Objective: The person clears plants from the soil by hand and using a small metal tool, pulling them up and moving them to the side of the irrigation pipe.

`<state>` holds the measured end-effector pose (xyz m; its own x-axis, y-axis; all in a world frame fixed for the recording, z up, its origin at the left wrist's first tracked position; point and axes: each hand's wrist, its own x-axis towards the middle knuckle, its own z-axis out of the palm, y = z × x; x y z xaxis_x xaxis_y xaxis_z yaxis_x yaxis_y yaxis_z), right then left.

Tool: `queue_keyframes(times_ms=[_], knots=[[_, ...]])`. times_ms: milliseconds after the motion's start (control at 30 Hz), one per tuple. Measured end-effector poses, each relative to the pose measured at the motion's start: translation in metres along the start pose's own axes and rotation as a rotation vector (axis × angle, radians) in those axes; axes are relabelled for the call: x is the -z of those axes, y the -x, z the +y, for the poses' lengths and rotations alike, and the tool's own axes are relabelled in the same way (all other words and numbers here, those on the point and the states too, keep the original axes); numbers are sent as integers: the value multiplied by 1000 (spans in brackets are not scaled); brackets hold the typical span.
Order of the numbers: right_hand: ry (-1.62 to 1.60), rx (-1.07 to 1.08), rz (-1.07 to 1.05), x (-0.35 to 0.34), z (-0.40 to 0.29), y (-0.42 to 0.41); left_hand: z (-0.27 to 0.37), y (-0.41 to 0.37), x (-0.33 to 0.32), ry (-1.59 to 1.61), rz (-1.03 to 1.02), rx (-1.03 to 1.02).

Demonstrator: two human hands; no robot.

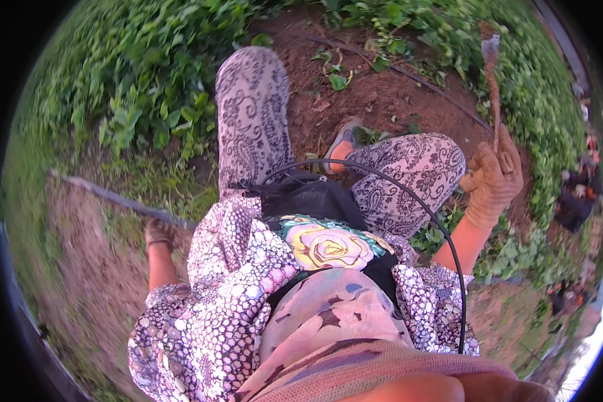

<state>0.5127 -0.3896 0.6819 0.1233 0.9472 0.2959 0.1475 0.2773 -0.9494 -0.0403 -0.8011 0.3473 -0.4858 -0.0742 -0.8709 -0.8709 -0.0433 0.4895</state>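
Observation:
My right hand (495, 173), in a soiled tan glove, is raised at the right and grips the lower end of a narrow hand tool (492, 83), a weeder or small trowel. Its metal blade points upward and is caked with soil. At the left, my left hand (160, 233) wears a dark, soiled glove and hangs low beside a grey border strip or pipe (120, 201). Whether its fingers hold anything is unclear. Reddish bare soil (372, 95) with a small leafy plant (337, 81) lies before my knees.
Dense leafy green plants (145, 75) grow at the front left and front right. A thin dark irrigation hose (432, 88) crosses the soil. A black cable (422, 201) arcs over my lap. Several people (578, 196) are at the far right.

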Motion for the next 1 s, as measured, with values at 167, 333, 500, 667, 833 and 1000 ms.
queue_keyframes(times_ms=[167,333,500,667,833,1000], knots=[[-9,-120,-281,4,35,-42,-153,-63,33,-1082,-287,-494],[39,-110,-350,-46,54,-52,-159,-108,62,-1567,-245,-911],[-73,-27,-454,-73,29,-118,-141,-8,-100,-670,-242,-397],[396,405,-581,-75,113,-187,-117,54,-216,-855,-627,-998],[464,930,-843,-153,167,-79,-122,83,-337,-630,-1036,-933],[89,-85,-860,-210,141,29,-90,151,-383,-1588,-447,-1749]])
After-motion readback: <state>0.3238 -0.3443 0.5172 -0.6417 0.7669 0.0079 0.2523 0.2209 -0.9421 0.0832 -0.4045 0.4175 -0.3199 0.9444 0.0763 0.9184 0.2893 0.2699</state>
